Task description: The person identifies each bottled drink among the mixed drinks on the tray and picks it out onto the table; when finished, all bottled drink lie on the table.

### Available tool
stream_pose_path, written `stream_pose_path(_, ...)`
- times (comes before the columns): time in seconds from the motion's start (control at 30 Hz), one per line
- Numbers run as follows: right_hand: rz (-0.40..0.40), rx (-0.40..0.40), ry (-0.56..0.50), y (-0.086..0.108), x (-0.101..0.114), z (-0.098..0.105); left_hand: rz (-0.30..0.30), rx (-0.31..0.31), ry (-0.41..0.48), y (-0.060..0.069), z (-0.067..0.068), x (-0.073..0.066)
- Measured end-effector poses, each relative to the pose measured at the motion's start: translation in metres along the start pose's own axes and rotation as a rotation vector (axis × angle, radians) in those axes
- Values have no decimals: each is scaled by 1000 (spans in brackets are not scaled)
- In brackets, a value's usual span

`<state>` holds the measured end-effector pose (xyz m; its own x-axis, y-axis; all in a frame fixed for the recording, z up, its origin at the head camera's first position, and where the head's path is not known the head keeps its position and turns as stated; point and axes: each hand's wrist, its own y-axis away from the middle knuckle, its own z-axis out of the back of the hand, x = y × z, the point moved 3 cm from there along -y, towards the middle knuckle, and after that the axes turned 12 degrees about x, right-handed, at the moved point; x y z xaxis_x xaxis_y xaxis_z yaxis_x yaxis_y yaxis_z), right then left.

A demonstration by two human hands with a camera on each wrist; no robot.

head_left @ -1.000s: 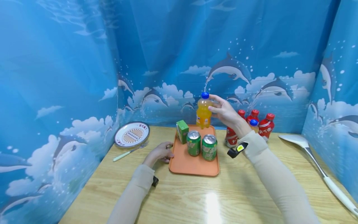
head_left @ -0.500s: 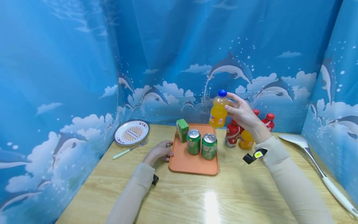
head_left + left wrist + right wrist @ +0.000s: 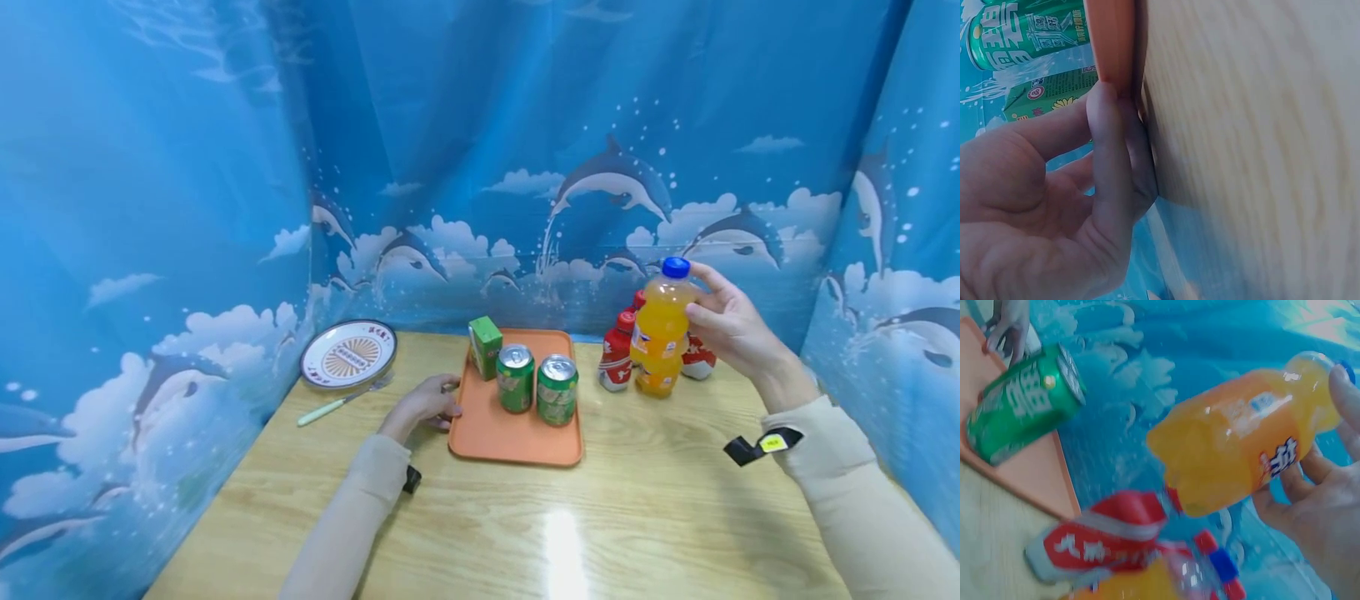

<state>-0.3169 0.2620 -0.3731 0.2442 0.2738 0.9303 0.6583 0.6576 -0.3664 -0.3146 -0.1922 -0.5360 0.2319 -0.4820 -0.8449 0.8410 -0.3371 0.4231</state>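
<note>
My right hand (image 3: 738, 329) grips an orange soda bottle (image 3: 662, 321) with a blue cap near its neck, holding it up at the right. In the right wrist view the bottle (image 3: 1229, 437) is tilted, its base hanging over red bottles. My left hand (image 3: 422, 408) pinches the left rim of the orange tray (image 3: 510, 446); the left wrist view has the fingertips on the tray's edge (image 3: 1112, 50). Two green soda cans (image 3: 516, 383) and a green drink carton (image 3: 486, 346) stand on the tray.
Several red bottles (image 3: 616, 358) and a second orange soda bottle (image 3: 657, 383) stand right of the tray, partly hidden. At far left lie a plate (image 3: 348, 354) and a fork with a pale green handle (image 3: 322, 413). A dolphin-print curtain (image 3: 450, 167) surrounds the table.
My right hand has carried the orange soda bottle from above the tray's far end to the right, over the red bottles. The left hand stays at the tray rim.
</note>
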Motion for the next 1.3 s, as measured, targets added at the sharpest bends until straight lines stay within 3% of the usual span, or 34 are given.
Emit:
stream_pose_path(0.23, 126, 5, -77, 34, -1, 17, -17, 12, 42, 1, 0, 1)
stream_pose_path(0.4, 124, -58, -41, 55, -6, 29, -14, 14, 24, 0, 0, 0)
stream_pose_path(0.57, 3, -209, 103, 74, -18, 46, 2, 12, 14, 0, 1, -1)
stream_pose_path(0.67, -126, -300, 245, 83, -27, 56, 5, 13, 14, 0, 2, -1)
stream_pose_path(0.8, -321, -391, 522, 91, -38, 64, 9, 12, 19, 1, 1, -1)
stream_pose_path(0.9, -426, -424, 672, 93, -45, 65, 11, 12, 15, 1, 1, 0)
stream_pose_path(1.0, -475, -448, 729, 93, -50, 65, 10, 21, 15, 1, 1, 1)
stream_pose_path(1.3, -533, -500, 767, 94, -62, 66, 15, 22, 18, 1, 1, -1)
